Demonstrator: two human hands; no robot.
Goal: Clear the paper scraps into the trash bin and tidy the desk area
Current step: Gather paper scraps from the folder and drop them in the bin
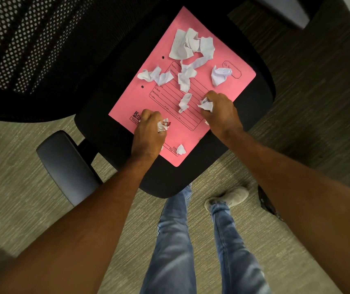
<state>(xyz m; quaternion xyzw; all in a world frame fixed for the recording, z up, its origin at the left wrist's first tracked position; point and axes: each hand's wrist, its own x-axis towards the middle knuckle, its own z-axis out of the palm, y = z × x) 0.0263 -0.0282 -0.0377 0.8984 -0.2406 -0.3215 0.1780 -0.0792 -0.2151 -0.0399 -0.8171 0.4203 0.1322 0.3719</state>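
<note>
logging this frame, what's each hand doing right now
Left hand: closed on a crumpled scrap with red print.
Right hand: closed on a white paper scrap.

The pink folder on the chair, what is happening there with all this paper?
A person is picking crumpled paper scraps off a pink folder that lies on the chair seat. The left hand is closed on a scrap with red print, and the right hand grips a white scrap. Several loose scraps remain on the folder. No trash bin is in view.
</note>
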